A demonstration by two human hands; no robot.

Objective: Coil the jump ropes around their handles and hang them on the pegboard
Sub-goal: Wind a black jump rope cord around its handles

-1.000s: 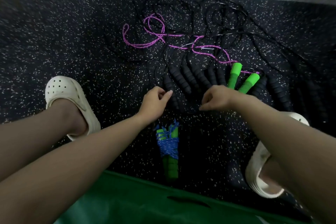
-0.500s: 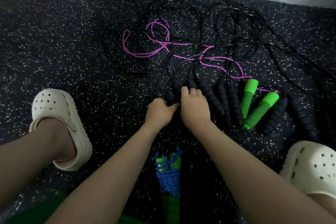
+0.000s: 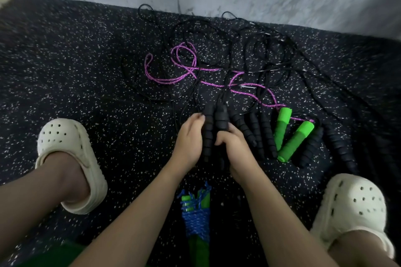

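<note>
Both hands are gathering a pair of black ribbed handles (image 3: 213,130) off the speckled floor (image 3: 86,76): the left hand (image 3: 191,138) cups the left side of the pair with fingers curled against it, and the right hand (image 3: 233,147) grips the pair from the right, thumb wrapped round. Just right of this pair lie more black handles (image 3: 258,132), then the bright green handles (image 3: 290,134) of the pink rope (image 3: 173,80); beyond the pair the black cords (image 3: 256,58) sprawl tangled toward the wall. Nearer the person than the pair lies a blue rope (image 3: 196,221) already coiled on green handles. To do this step well, I would line the two handles up evenly, hold them firmly in one hand, and draw their cord free of the tangle before winding. No writing or brand is readable anywhere.
</note>
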